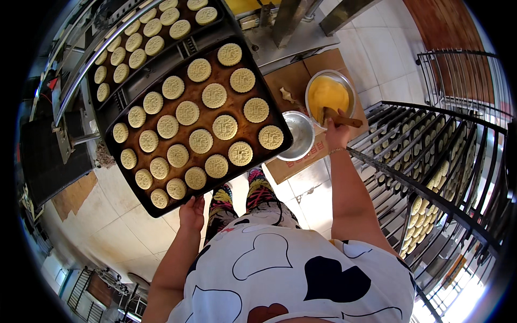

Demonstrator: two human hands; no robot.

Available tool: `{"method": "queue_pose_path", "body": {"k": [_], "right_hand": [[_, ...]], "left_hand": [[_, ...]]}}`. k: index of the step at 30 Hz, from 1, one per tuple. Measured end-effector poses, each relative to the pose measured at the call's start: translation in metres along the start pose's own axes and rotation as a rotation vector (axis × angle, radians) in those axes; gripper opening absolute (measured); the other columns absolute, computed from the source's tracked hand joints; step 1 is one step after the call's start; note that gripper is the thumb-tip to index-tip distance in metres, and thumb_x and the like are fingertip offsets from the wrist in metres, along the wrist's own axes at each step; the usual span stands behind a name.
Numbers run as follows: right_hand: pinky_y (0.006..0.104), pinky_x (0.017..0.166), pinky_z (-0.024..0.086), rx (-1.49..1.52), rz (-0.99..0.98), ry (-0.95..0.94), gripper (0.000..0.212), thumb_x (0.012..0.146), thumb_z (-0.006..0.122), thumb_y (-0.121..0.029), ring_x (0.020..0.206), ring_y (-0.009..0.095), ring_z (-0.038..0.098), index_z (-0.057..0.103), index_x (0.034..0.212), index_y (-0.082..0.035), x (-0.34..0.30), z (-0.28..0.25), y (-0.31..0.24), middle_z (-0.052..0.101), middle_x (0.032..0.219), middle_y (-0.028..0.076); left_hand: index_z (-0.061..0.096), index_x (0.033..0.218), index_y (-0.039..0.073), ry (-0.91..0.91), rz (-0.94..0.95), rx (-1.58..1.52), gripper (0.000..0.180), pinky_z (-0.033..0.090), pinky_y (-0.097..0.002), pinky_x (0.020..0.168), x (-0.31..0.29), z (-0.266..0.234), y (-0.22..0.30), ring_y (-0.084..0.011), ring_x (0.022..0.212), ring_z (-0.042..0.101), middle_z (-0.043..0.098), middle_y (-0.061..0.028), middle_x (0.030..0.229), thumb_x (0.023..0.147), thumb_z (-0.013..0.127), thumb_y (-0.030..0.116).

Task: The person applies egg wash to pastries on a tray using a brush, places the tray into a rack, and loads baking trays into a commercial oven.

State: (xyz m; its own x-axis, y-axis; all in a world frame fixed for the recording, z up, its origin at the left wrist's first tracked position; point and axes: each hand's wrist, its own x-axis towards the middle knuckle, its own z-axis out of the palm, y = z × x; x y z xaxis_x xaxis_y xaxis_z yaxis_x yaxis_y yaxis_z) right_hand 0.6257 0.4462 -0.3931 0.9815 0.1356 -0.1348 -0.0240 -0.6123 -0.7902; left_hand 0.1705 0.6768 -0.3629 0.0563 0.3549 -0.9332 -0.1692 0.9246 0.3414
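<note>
My right hand point(337, 134) is closed around the wooden handle of a brush point(351, 121). The brush's head dips into yellow liquid in a round metal bowl point(352, 102). To the left, my left hand point(191, 213) grips the near rim of a dark baking tray point(156, 211), with some fingers hidden under the edge. Rows of round, pale, stamped pastries point(201, 141) with scalloped edges lie spaced out on the tray's browned surface.
A second metal bowl point(297, 137) stands beside the first on flattened cardboard point(285, 171). Another tray of pastries point(154, 45) lies beyond mine, by a curved metal bar point(89, 67). A black rack point(431, 194) with loaded trays stands close on my right.
</note>
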Motion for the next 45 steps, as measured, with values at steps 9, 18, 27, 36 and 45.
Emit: {"method": "queue_pose_path", "body": {"k": [9, 18, 27, 36, 45], "right_hand": [[0.0254, 0.063, 0.054, 0.389, 0.303, -0.28, 0.052, 0.08, 0.057, -0.003, 0.082, 0.017, 0.064, 0.044, 0.13, -0.01, -0.039, -0.013, -0.095, 0.06, 0.108, 0.007], [0.0259, 0.058, 0.056, 0.678, 0.146, -0.688, 0.053, 0.08, 0.058, -0.001, 0.087, 0.015, 0.06, 0.042, 0.13, -0.005, -0.141, 0.214, -0.268, 0.059, 0.106, 0.007], [0.0294, 0.053, 0.058, 0.375, -0.008, -0.649, 0.053, 0.079, 0.057, -0.004, 0.081, 0.018, 0.063, 0.042, 0.13, -0.008, -0.16, 0.335, -0.281, 0.058, 0.108, 0.01], [0.0303, 0.055, 0.053, 0.102, -0.222, -0.286, 0.034, 0.076, 0.062, -0.011, 0.07, 0.018, 0.064, 0.059, 0.107, 0.001, -0.101, 0.277, -0.282, 0.066, 0.088, 0.012], [0.0288, 0.063, 0.052, 0.352, -0.208, -0.541, 0.043, 0.076, 0.062, -0.014, 0.078, 0.018, 0.065, 0.054, 0.116, -0.001, -0.238, 0.382, -0.303, 0.066, 0.093, 0.012]], "left_hand": [[0.034, 0.102, -0.002, -0.089, -0.103, -0.04, 0.022, 0.055, -0.0353, 0.069, -0.006, -0.012, -0.005, -0.025, 0.079, 0.063, 0.059, -0.0169, 0.09, 0.088, 0.051, 0.0], [0.042, 0.101, 0.003, -0.221, -0.208, 0.455, 0.017, 0.052, -0.0316, 0.069, -0.032, -0.057, 0.042, -0.0226, 0.082, 0.06, 0.055, -0.0117, 0.094, 0.091, 0.051, 0.015], [0.042, 0.101, 0.001, 0.008, -0.06, 0.469, 0.023, 0.051, -0.0301, 0.064, -0.029, -0.162, 0.059, -0.0213, 0.077, 0.062, 0.056, -0.0127, 0.092, 0.084, 0.056, 0.006], [0.042, 0.101, 0.0, 0.041, -0.065, 0.429, 0.021, 0.05, -0.0306, 0.063, -0.021, -0.217, 0.061, -0.0208, 0.076, 0.062, 0.056, -0.0125, 0.091, 0.085, 0.054, 0.005], [0.043, 0.101, 0.002, 0.032, -0.002, 0.379, 0.021, 0.05, -0.0312, 0.065, -0.021, -0.209, 0.082, -0.021, 0.077, 0.062, 0.056, -0.0119, 0.09, 0.084, 0.056, 0.006]]}}
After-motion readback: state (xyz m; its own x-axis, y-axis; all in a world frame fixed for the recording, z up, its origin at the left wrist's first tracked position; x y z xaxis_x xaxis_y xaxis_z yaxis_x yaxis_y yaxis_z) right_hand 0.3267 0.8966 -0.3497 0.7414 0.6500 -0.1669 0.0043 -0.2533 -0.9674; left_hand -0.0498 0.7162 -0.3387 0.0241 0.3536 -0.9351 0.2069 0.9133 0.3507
